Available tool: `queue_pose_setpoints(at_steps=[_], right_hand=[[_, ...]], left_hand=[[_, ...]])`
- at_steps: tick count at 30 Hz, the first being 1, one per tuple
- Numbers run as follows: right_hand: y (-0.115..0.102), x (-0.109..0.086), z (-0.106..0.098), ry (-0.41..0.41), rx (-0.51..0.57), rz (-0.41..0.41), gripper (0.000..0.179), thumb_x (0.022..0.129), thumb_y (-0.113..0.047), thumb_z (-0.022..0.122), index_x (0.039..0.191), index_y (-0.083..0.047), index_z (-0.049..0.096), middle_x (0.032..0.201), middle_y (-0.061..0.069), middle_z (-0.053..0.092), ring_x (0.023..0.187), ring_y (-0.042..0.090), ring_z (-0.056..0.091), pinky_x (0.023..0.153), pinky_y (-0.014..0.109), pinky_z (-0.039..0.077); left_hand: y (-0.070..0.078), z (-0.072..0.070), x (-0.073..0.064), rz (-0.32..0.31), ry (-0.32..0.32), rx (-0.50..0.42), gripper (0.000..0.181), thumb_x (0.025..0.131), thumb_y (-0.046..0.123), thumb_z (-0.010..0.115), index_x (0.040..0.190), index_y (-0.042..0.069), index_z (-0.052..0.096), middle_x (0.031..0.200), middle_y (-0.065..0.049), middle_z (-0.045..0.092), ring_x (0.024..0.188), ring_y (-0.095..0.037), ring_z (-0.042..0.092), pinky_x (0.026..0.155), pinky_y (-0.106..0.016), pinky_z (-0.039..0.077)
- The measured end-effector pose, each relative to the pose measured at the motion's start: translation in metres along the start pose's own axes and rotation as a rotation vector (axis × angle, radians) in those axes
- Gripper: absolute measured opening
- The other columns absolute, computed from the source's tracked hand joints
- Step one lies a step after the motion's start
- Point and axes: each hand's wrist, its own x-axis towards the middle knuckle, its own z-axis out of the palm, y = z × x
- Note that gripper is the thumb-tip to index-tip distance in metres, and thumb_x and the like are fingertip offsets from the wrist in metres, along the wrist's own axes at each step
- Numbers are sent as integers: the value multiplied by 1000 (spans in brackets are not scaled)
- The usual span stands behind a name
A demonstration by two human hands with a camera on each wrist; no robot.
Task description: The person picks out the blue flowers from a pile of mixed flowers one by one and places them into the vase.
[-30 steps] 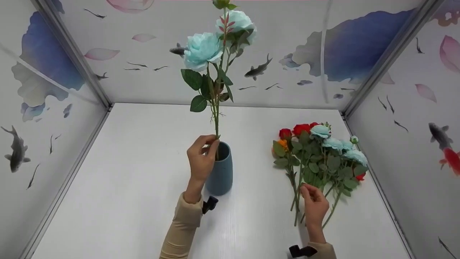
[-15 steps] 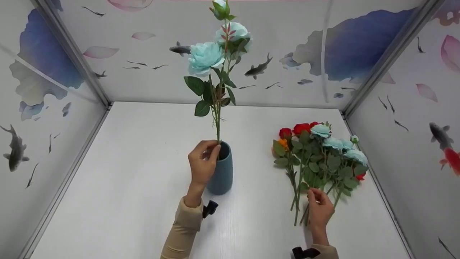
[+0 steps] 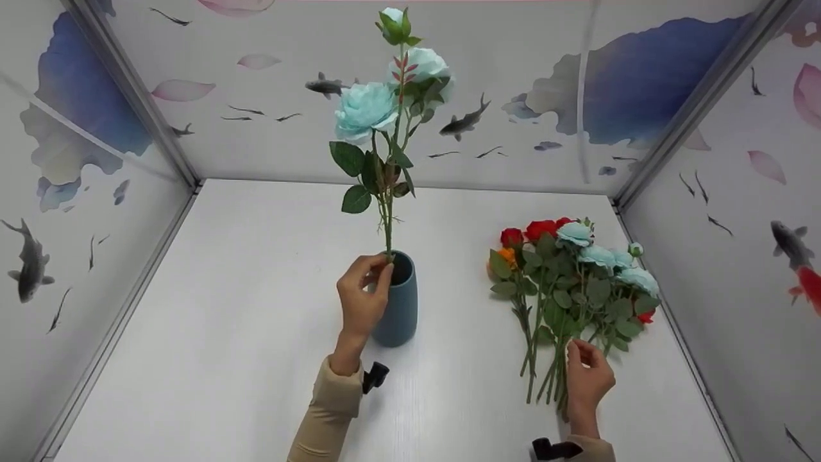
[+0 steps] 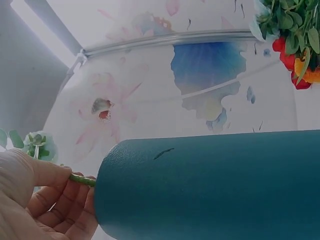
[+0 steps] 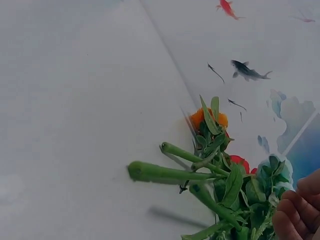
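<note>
Head view: left hand (image 3: 363, 295) curled at smooth, rounded vase (image 3: 397, 314), pinching slim stem (image 3: 389, 232) of ruffled blue flowers (image 3: 367, 110); right hand (image 3: 590, 380) narrow, bent, beside leafy bunch (image 3: 564, 298), hold unclear.

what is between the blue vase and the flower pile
Only bare white tabletop lies between the vase and the flower pile; the head view shows it.

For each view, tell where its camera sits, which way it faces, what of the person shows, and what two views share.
Head: on the head, facing forward and down at the table; left hand, right hand and sleeves show.
Left wrist: on that wrist, facing across the vase toward a wall; left hand, lower left.
Right wrist: on that wrist, facing flower stems; part of right hand, lower right.
Shared: head and left wrist show the vase.
</note>
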Motion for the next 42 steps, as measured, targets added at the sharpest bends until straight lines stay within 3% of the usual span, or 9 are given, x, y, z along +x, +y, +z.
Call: queue_pose_setpoints(at_steps=[8,19,31,38,42], right_hand=[[8,8,-5,3,-118,9,12,85,-8,67,92,2,70,73,-8,61,65,-4,49,57,14,36],[17,16,-4,-9,-172,-3,14,86,-5,65,94,5,68,85,20,66,65,-12,45,61,12,36],[19,23,-2,-37,-216,49,16,86,-6,64,96,6,69,85,21,65,63,-14,43,60,9,36],[20,29,0,-66,-255,74,17,87,-8,64,96,5,70,85,22,66,61,-12,42,59,11,36],[20,32,0,-73,-269,52,16,87,-8,64,93,6,70,85,22,66,59,-14,40,59,12,35]], left_hand=[[-2,0,-3,48,13,23,16,75,-17,64,90,-11,64,79,-19,64,69,-27,62,54,-36,53],[-2,0,-5,102,25,30,18,71,-21,63,87,-12,62,75,-19,62,65,-27,58,57,-35,50],[-6,1,-5,126,33,72,17,73,-21,64,89,-12,62,74,-17,61,64,-26,57,61,-27,49],[-38,6,-14,123,43,97,17,74,-18,65,87,-8,63,73,-15,62,64,-25,58,62,-28,48],[-46,6,-18,132,33,126,12,76,-11,68,85,-3,64,72,-11,62,65,-23,58,65,-34,46]])
